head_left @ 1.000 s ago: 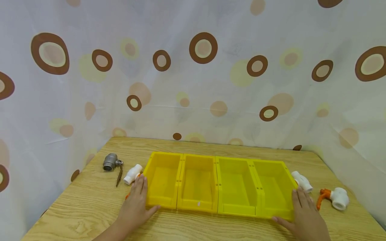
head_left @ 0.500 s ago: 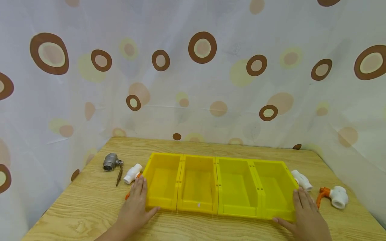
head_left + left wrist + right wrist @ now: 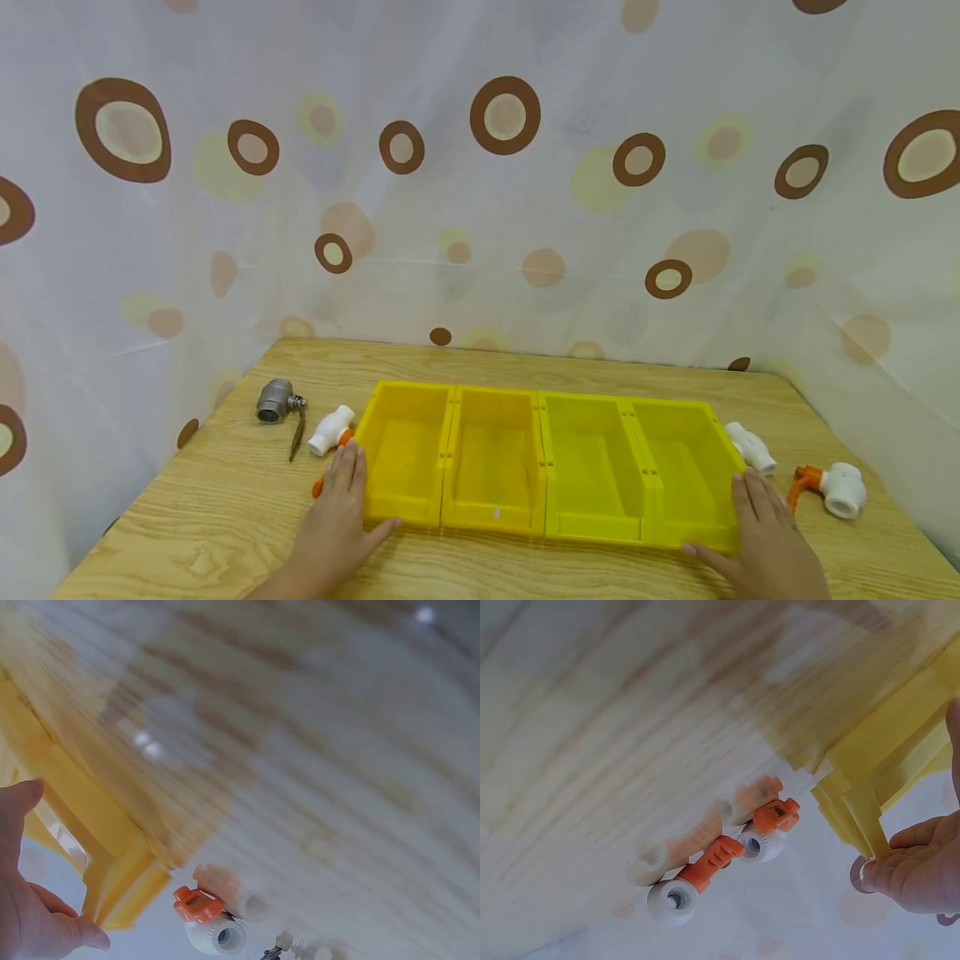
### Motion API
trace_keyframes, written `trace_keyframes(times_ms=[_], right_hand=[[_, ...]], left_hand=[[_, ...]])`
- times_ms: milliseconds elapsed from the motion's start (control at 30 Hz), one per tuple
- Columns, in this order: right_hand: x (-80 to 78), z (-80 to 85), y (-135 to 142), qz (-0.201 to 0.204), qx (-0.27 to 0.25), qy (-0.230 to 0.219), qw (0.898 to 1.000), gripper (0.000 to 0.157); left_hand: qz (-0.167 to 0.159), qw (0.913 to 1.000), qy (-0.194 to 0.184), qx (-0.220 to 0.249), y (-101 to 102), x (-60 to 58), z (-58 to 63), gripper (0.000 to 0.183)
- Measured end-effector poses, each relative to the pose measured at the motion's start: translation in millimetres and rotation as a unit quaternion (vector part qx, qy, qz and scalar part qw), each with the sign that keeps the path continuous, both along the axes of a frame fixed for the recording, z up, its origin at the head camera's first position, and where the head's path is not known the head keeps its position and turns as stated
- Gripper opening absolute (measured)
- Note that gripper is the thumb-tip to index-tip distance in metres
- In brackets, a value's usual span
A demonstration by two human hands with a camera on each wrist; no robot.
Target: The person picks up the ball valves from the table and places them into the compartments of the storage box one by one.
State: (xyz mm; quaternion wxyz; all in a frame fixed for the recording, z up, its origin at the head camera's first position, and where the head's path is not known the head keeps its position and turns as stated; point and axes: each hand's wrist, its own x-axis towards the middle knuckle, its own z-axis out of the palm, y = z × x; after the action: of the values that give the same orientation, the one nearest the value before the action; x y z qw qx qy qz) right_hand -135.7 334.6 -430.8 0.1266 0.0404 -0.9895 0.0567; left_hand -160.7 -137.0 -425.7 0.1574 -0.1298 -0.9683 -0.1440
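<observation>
I log, by the bin row [image 3: 546, 483]: deep yellow at its left, lemon yellow at its right. Left of it: grey valve [image 3: 274, 401], brown handle [image 3: 297, 436]; white valve [image 3: 330, 431], orange handle [image 3: 318, 487]. Right of it: two white valves [image 3: 843, 492], orange handles [image 3: 808, 478]. Beneath: tan wood-grained tabletop [image 3: 187, 533]. Behind: white backdrop [image 3: 480, 204], brown rings, peach and pale-yellow spots.

Left hand [image 3: 333, 517]: back up, fingers [image 3: 345, 473] together and extended forward, thumb [image 3: 384, 531] splayed inward. Left forearm [image 3: 288, 579] slants in from bottom edge. Right hand [image 3: 776, 537] near-mirror: back up, fingers forward, thumb pointing inward. Hands well apart.
</observation>
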Motion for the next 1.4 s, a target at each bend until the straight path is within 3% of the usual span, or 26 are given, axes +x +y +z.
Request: trace_keyframes(times_ms=[167,467,867,1200,1300,1400], right_hand=[[0.2,-1.0,0.4,-0.003,0.008,0.013,1.0,0.111],[2.7,1.9,0.8,-0.02,0.011,-0.007,1.0,0.114],[4.2,-3.2,6.2,-0.008,-0.008,0.002,1.0,0.112],[3.1,4.4,3.7,-0.006,0.035,-0.008,0.999,0.112],[2.8,3.8,5.7,0.012,0.074,0.034,0.997,0.113],[1.0,2.4,8.8,0.031,0.079,0.063,0.994,0.117]], left_hand=[[-0.001,1.0,-0.008,0.005,0.4,2.2,0.6,0.094],[-0.002,1.0,0.001,-0.004,0.8,5.1,1.3,0.095],[0.002,0.9997,0.017,-0.016,2.1,8.4,1.0,0.094],[0.0,0.9999,-0.009,-0.012,1.5,6.8,6.9,0.094],[-0.005,0.9998,-0.006,-0.015,0.3,6.3,7.3,0.094],[-0.004,0.9998,-0.015,-0.015,-0.6,6.6,7.3,0.094]])
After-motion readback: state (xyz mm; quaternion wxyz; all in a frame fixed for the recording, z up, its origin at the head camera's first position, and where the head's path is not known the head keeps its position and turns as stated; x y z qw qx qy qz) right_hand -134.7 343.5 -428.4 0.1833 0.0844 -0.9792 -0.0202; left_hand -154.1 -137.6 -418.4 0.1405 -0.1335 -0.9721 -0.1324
